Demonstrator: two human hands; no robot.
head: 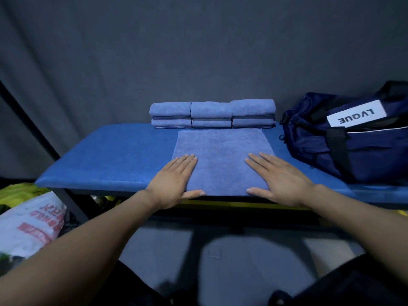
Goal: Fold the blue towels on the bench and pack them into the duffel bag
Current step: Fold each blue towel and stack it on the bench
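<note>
the spread towel (221, 160) and folded towels (212, 113) are plain light blue on a deeper blue bench (106, 160). the duffel bag (362, 146) is navy with black straps and a white label; the backdrop (198, 51) is dark grey.

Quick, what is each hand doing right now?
Left hand: open, pressing flat on the spread blue towel.
Right hand: open, flat on the same towel.

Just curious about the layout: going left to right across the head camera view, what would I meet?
White sack → left hand → flat towel → right hand → duffel bag.
</note>
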